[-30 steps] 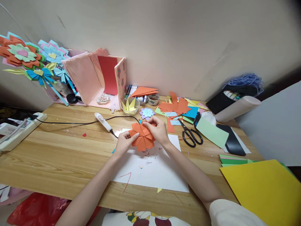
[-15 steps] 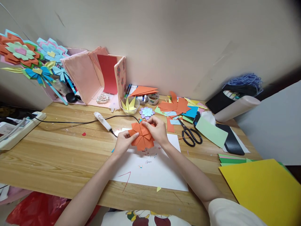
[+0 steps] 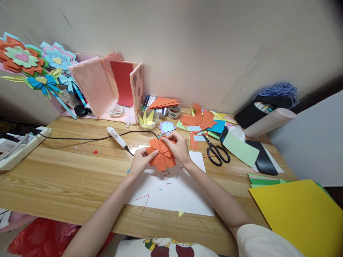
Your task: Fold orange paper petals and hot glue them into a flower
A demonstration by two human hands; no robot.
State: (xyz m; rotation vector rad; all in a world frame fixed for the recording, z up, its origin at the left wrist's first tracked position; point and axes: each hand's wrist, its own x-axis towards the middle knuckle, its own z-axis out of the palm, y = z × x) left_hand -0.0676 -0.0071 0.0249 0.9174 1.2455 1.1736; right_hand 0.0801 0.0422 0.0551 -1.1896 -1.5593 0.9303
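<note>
An orange folded-paper flower (image 3: 162, 160) is held up between both hands above a white sheet of paper (image 3: 184, 199). My left hand (image 3: 141, 162) pinches its left edge, thumb on the front. From the upper right, my right hand (image 3: 178, 147) grips a petal with thumb and fingers; the fingertips behind the flower are hidden. Small paper scraps and red marks show on the sheet below. Just beyond the flower lies a smaller purple and blue paper flower (image 3: 167, 127). Black-handled scissors (image 3: 217, 152) rest on the table to the right.
A white glue gun (image 3: 117, 137) with a black cord lies left of my hands. Behind it stands a pink box (image 3: 91, 89). Orange paper pieces (image 3: 198, 120) are heaped at the back, and a yellow sheet (image 3: 297, 210) covers the right front. A power strip (image 3: 24, 149) sits far left.
Both hands keep the same hold on the orange flower. The whole view has shifted very slightly; nothing else has visibly moved.
</note>
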